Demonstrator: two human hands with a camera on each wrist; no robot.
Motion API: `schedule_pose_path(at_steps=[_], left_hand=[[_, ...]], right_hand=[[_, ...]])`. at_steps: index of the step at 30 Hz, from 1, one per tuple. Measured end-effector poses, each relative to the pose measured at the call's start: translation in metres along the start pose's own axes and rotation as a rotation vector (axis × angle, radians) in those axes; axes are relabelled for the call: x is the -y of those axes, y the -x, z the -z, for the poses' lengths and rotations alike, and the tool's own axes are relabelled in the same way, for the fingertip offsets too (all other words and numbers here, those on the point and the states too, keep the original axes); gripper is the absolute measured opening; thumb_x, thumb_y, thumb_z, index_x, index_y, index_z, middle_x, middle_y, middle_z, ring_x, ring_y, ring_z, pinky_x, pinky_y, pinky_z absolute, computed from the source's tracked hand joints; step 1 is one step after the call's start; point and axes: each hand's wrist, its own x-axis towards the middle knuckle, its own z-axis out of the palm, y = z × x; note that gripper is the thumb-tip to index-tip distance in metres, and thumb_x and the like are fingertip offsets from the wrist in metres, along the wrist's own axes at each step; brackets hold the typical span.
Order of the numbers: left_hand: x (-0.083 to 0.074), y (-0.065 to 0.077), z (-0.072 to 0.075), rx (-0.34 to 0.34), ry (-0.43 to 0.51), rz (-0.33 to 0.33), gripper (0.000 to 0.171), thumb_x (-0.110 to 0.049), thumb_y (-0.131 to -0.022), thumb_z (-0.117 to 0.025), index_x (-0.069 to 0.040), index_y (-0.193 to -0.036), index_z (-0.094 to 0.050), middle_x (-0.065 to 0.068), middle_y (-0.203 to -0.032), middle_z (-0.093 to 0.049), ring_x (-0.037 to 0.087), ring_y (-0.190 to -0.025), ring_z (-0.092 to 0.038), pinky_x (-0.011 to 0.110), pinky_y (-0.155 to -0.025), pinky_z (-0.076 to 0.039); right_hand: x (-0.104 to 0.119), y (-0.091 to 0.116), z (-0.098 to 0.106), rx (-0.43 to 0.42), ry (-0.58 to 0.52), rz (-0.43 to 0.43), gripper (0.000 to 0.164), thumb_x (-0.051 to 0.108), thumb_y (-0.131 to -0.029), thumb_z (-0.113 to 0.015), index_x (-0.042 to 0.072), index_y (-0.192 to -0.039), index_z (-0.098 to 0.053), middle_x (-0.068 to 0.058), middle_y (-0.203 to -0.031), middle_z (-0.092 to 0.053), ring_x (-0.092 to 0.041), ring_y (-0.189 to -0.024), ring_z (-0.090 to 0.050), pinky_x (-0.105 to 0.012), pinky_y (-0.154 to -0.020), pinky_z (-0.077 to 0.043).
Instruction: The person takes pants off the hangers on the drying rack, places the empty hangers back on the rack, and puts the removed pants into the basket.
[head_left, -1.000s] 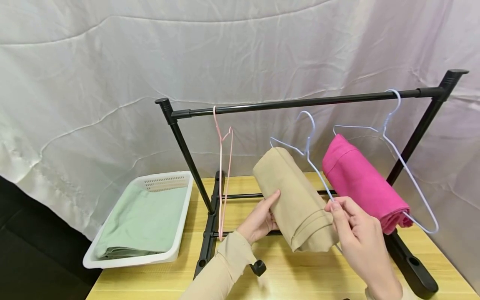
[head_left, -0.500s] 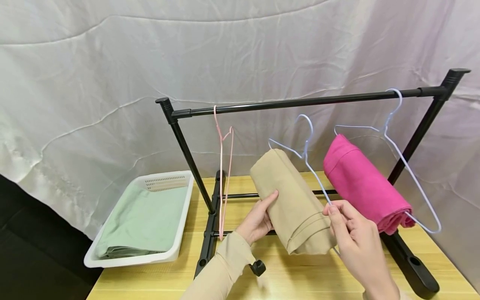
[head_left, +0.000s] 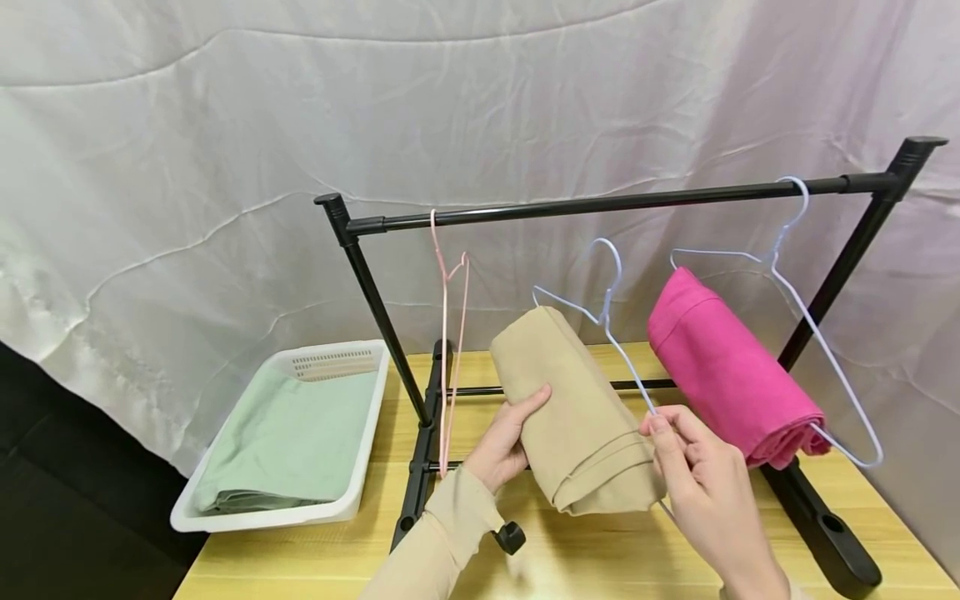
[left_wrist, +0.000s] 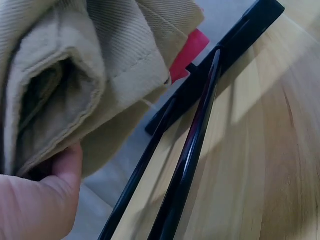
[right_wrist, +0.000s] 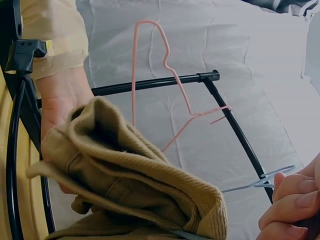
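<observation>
Folded beige trousers (head_left: 573,400) hang over the lower bar of a light-blue hanger (head_left: 606,310), both tilted in front of the rack. My left hand (head_left: 504,440) holds the trousers from their left side, thumb on top and most fingers hidden behind. Close up in the left wrist view, a thumb (left_wrist: 40,207) lies against the layered hem. My right hand (head_left: 708,492) pinches the hanger's right arm near its lower corner, between thumb and fingers. Above the trousers, the hanger's hook is free, below the rack's black top rail (head_left: 600,205).
Magenta folded cloth (head_left: 727,367) hangs on another blue hanger (head_left: 777,250) at the rail's right end. A bare pink hanger (head_left: 445,333) hangs at its left. On the table's left stands a white basket (head_left: 372,433) with folded green cloth (head_left: 300,442).
Both hands have brought the trousers and blue hanger a little down and to the left, so the hook sits lower below the rail. Both holds look the same.
</observation>
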Motion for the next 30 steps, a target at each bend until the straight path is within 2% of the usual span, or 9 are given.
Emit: schedule_pose_path(at_steps=[5, 11, 23, 30], left_hand=[[-0.002, 0.003, 0.004, -0.006, -0.011, -0.03, 0.059, -0.032, -0.086, -0.08, -0.011, -0.133, -0.052, 0.005, -0.12, -0.07, 0.018, -0.103, -0.072, 0.037, -0.091, -0.058], [-0.005, 0.007, 0.009, -0.045, -0.022, -0.031, 0.055, -0.031, -0.083, -0.082, -0.012, -0.128, -0.057, 0.003, -0.117, -0.071, 0.017, -0.102, -0.072, 0.036, -0.093, -0.057], [-0.011, 0.014, 0.011, -0.023, 0.092, -0.073, 0.051, -0.014, -0.083, -0.077, -0.005, -0.126, -0.052, 0.006, -0.118, -0.065, 0.019, -0.107, -0.069, 0.037, -0.1, -0.054], [-0.015, 0.02, 0.01, -0.022, 0.039, -0.091, 0.05, -0.012, -0.082, -0.075, -0.006, -0.124, -0.049, 0.009, -0.117, -0.063, 0.022, -0.105, -0.07, 0.04, -0.096, -0.056]], right_hand=[[-0.002, 0.001, -0.003, 0.001, 0.005, 0.005, 0.017, 0.013, -0.106, -0.051, 0.016, -0.096, -0.064, 0.008, -0.054, -0.048, -0.002, -0.042, -0.037, -0.02, -0.045, -0.034], [0.0, 0.004, -0.006, 0.018, -0.009, -0.03, 0.017, 0.016, -0.106, -0.051, 0.016, -0.096, -0.064, 0.01, -0.054, -0.045, -0.003, -0.042, -0.036, -0.021, -0.043, -0.033], [-0.002, 0.009, -0.014, 0.06, -0.027, -0.076, 0.018, 0.019, -0.107, -0.05, 0.016, -0.096, -0.064, 0.009, -0.051, -0.042, -0.003, -0.041, -0.035, -0.022, -0.041, -0.032], [-0.004, 0.011, -0.02, 0.075, -0.013, -0.081, 0.019, 0.021, -0.107, -0.05, 0.017, -0.095, -0.064, 0.011, -0.051, -0.042, -0.002, -0.043, -0.036, -0.022, -0.041, -0.033]])
